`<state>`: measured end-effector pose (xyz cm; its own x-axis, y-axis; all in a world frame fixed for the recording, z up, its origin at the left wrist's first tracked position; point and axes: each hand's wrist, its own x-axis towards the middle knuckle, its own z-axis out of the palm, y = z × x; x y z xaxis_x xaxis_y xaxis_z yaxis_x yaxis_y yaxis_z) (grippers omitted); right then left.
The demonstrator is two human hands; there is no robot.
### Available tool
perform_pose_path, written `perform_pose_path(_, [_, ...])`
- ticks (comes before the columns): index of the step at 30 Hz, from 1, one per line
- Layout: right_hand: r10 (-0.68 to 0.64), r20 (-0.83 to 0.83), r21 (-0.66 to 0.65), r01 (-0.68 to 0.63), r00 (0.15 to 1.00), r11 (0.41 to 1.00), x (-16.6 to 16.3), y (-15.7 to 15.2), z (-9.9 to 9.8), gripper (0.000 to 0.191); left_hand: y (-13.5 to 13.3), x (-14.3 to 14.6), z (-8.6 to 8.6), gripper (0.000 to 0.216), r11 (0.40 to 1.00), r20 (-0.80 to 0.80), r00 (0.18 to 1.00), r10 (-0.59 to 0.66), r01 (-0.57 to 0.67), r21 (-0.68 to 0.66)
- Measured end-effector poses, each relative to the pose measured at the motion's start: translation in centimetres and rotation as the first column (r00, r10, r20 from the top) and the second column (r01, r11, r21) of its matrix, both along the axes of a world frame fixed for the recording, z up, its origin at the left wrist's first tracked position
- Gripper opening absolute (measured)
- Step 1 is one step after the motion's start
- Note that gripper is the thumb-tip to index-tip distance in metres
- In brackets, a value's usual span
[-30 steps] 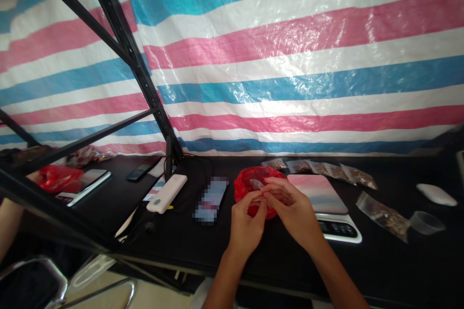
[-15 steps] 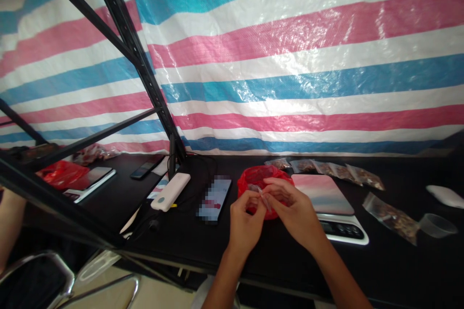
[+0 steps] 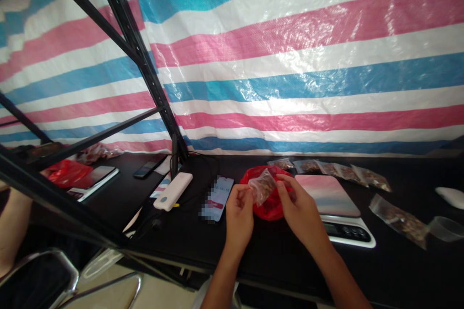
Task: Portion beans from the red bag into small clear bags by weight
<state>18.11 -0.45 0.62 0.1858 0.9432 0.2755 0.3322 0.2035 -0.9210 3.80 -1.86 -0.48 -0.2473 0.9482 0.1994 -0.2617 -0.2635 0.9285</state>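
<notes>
A small clear plastic bag [image 3: 264, 188] with brownish dried pieces inside is up in front of me. My left hand [image 3: 239, 212] pinches its left edge between thumb and fingers. At its right edge, my right hand [image 3: 302, 207] has thumb and fingertips closed on the plastic. Right behind and below the small bag lies an open red plastic bag [image 3: 270, 211], its contents hidden. Next to my right hand is a white kitchen scale [image 3: 350, 231] with a pale, shiny top plate. One more filled clear bag [image 3: 398, 219] lies flat to the right of the scale.
Several filled clear bags [image 3: 344, 173] lie in a row behind the scale. A clear cup [image 3: 446, 229] and a white object [image 3: 449, 197] are at the right. Left of my hands lie a phone [image 3: 219, 198] and a white power bank [image 3: 174, 191], beside a black metal frame [image 3: 145, 65].
My hands have moved apart, and the small bag has turned so that its filled face shows between them. The view has shifted slightly, moving everything a little rightward.
</notes>
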Motion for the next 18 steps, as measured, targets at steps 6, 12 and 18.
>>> perform_pose_path(6, [0.097, -0.27, -0.067, -0.119, 0.958, 0.991, 0.4, 0.4, 0.2, 0.057, 0.3, 0.4, -0.3, 0.03, 0.992, 0.096, 0.988, -0.12, 0.124, -0.032])
perform_pose_path(12, [-0.124, -0.172, -0.097, 0.109, 0.977, 0.989, 1.2, 0.7, 0.3, 0.055, 0.5, 1.0, -1.6, 0.031, 0.992, -0.363, 0.924, 0.124, -0.119, 0.036])
perform_pose_path(18, [-0.071, 0.099, -0.006, 0.072, 0.993, 0.997, 0.6, 0.1, 0.0, 0.036, 0.6, 0.8, -2.4, 0.066, 0.984, -0.757, 0.635, 0.151, -0.021, 0.178])
